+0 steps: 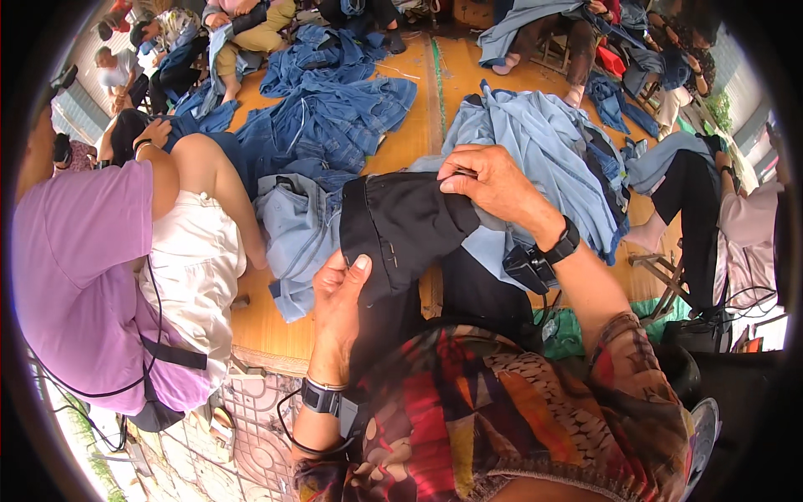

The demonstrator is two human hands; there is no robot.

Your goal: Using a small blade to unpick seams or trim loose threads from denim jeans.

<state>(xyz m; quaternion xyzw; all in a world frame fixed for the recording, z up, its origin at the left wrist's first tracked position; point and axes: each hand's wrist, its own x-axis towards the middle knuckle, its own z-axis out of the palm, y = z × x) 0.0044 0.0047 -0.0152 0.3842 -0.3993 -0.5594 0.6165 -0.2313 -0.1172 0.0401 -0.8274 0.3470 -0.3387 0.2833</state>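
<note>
A piece of black garment [410,219] is stretched between my hands above my lap, with a stitched band along its left edge and a short slit-like seam in the middle. My left hand [339,289] grips its lower left edge, thumb on top of the cloth. At its upper right, my right hand [493,184] is closed, thumb and forefinger pinched around a small dark object [467,173] that is mostly hidden by the fingers. The back of this hand faces up, and the cloth passes just below it.
Light blue denim garments [523,134] are heaped beyond my right hand, darker blue ones [318,117] to the left, on an orange-brown board floor [410,71]. A person in purple [92,259] sits close on my left. Another person's dark-trousered leg [690,201] is at right, beside a wooden stool [665,276].
</note>
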